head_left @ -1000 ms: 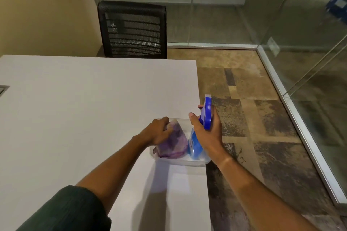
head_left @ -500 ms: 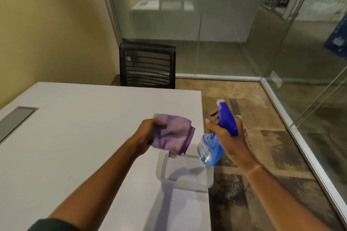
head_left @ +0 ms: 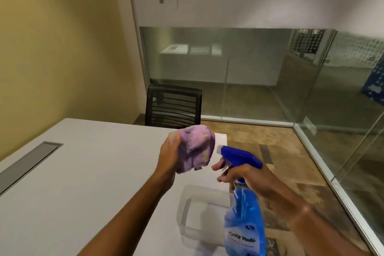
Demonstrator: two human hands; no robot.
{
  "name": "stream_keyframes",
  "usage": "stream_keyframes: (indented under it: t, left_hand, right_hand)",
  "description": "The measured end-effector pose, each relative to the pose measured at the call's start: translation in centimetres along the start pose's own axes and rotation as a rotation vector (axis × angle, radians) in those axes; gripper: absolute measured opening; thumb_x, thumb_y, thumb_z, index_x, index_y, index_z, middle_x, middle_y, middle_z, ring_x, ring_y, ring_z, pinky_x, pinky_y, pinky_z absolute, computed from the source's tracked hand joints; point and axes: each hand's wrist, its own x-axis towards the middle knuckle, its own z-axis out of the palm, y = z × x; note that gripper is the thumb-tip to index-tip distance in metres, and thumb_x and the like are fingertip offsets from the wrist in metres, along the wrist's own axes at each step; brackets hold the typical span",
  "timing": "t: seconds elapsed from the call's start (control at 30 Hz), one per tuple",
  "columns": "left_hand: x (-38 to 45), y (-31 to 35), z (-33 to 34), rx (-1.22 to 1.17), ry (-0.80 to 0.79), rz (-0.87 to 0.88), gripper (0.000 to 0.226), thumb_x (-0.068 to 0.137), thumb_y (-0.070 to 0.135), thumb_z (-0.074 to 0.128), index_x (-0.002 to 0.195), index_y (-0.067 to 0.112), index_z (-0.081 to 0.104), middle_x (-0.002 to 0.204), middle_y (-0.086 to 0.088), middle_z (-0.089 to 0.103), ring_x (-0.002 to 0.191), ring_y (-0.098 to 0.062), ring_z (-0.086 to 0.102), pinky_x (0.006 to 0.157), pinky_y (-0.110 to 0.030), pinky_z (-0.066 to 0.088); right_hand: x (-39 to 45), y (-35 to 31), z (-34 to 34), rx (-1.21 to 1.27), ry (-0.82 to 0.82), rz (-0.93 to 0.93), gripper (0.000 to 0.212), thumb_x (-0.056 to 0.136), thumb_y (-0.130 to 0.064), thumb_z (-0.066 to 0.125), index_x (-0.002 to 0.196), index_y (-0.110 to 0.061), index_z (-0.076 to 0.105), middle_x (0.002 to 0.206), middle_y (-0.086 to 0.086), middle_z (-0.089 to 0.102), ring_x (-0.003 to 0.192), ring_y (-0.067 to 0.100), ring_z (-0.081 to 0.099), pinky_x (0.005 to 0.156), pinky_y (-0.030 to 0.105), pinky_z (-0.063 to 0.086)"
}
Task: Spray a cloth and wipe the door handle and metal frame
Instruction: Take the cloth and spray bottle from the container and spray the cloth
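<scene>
Above the tray (head_left: pixel 188 210), cloth (head_left: pixel 194 151) and spray bottle (head_left: pixel 244 212) now higher, closer together.

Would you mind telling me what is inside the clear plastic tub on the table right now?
Nothing visible: the clear tub looks empty. The spray bottle covers its right corner, so that part cannot be checked.

White table (head_left: pixel 83 172), with clear plastic tray (head_left: pixel 185 206) resting near right edge and grey recessed panel (head_left: pixel 27 164) far left.

Left hand (head_left: pixel 169 157) grips a purple cloth (head_left: pixel 195 149) above the desk (head_left: pixel 83 183); right hand (head_left: pixel 252 178) holds a blue spray bottle (head_left: pixel 245 214), nozzle facing the cloth
</scene>
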Motion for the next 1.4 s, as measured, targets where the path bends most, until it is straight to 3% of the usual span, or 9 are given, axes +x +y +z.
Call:
stream_keyframes:
  t: [0.2, 0.37, 0.47, 0.57, 1.0, 1.13, 1.2, 1.3, 1.4]
  left_hand:
    - [-1.9, -0.2, -0.1, -0.038, -0.029, 0.130, 0.030, 0.098, 0.053, 0.043, 0.101, 0.033, 0.065, 0.089, 0.011, 0.074, 0.078, -0.010, 0.072, 0.063, -0.027, 0.056]
    - [-1.3, -0.3, 0.9, 0.292, 0.016, 0.252, 0.015, 0.089, 0.022, 0.071, 0.095, 0.024, 0.057, 0.074, 0.009, 0.060, 0.061, -0.004, 0.059, 0.055, -0.003, 0.044]
    - [-1.9, -0.2, 1.0, 0.328, 0.039, 0.384, 0.038, 0.074, 0.065, 0.059, 0.078, 0.027, 0.056, 0.064, 0.006, 0.060, 0.062, -0.010, 0.060, 0.061, -0.014, 0.050]
    - [-2.0, -0.1, 1.3, 0.077, 0.010, 0.174, 0.080, 0.070, 0.088, 0.041, 0.084, 0.013, 0.065, 0.069, -0.007, 0.067, 0.067, -0.015, 0.065, 0.063, -0.028, 0.055]
    - [-1.5, -0.2, 0.6, 0.078, 0.084, 0.222, 0.050, 0.098, 0.062, 0.026, 0.085, 0.029, 0.061, 0.063, 0.014, 0.069, 0.056, -0.001, 0.067, 0.053, -0.021, 0.055]
    - [-1.6, -0.3, 0.5, 0.062, 0.086, 0.263, 0.042, 0.100, 0.057, 0.027, 0.088, 0.032, 0.059, 0.064, 0.020, 0.068, 0.059, 0.004, 0.067, 0.052, -0.017, 0.055]
    - [-1.0, -0.8, 0.4, 0.084, 0.068, 0.252, 0.037, 0.104, 0.049, 0.026, 0.099, 0.032, 0.059, 0.076, 0.021, 0.072, 0.072, 0.003, 0.070, 0.057, -0.012, 0.053]
    - [0.0, -0.9, 0.5, 0.139, -0.039, 0.125, 0.035, 0.108, 0.031, 0.028, 0.122, 0.013, 0.053, 0.111, -0.012, 0.066, 0.095, -0.013, 0.061, 0.083, -0.020, 0.050]
    - [-0.5, -0.4, -0.1, 0.156, 0.002, 0.245, 0.023, 0.104, 0.041, 0.040, 0.114, 0.030, 0.059, 0.101, 0.005, 0.071, 0.088, -0.010, 0.067, 0.071, -0.019, 0.056]
  right_hand:
    - [0.3, -1.2, 2.4, -0.040, -0.021, -0.045, 0.018, 0.069, 0.006, 0.058, 0.082, -0.002, 0.068, 0.076, 0.003, 0.076, 0.060, 0.004, 0.069, 0.051, 0.016, 0.052]
    - [1.6, -2.5, 4.4, -0.046, -0.012, -0.014, 0.023, 0.066, -0.001, 0.057, 0.056, -0.015, 0.072, 0.064, 0.002, 0.073, 0.050, 0.003, 0.064, 0.047, 0.015, 0.049]
    - [2.1, -3.1, 5.2, -0.035, -0.023, -0.017, 0.018, 0.053, -0.008, 0.058, 0.056, -0.019, 0.072, 0.064, 0.001, 0.072, 0.052, 0.006, 0.063, 0.047, 0.018, 0.048]
    - [2.7, -3.4, 5.6, -0.041, -0.007, -0.013, 0.017, 0.055, -0.002, 0.058, 0.064, -0.013, 0.068, 0.061, 0.001, 0.069, 0.051, 0.006, 0.062, 0.047, 0.019, 0.048]
    - [3.2, -3.6, 6.6, -0.062, 0.025, -0.004, 0.030, 0.061, 0.004, 0.058, 0.089, -0.002, 0.068, 0.083, 0.012, 0.072, 0.070, 0.016, 0.064, 0.055, 0.026, 0.050]
    - [3.4, -3.4, 7.0, -0.050, 0.083, 0.009, 0.018, 0.058, 0.000, 0.058, 0.073, -0.006, 0.064, 0.072, 0.007, 0.067, 0.063, 0.015, 0.060, 0.052, 0.025, 0.048]
    - [3.4, -3.4, 6.9, -0.039, 0.106, -0.001, 0.015, 0.057, 0.000, 0.058, 0.068, -0.008, 0.064, 0.069, 0.006, 0.066, 0.062, 0.015, 0.059, 0.051, 0.025, 0.048]
    - [3.3, -3.2, 6.4, -0.024, 0.088, -0.020, 0.020, 0.058, 0.004, 0.056, 0.068, -0.009, 0.067, 0.068, 0.004, 0.070, 0.062, 0.013, 0.061, 0.053, 0.025, 0.050]
    - [3.2, -3.2, 6.1, -0.051, 0.054, -0.035, 0.022, 0.058, 0.004, 0.058, 0.073, -0.009, 0.068, 0.072, 0.004, 0.073, 0.063, 0.010, 0.063, 0.052, 0.023, 0.050]
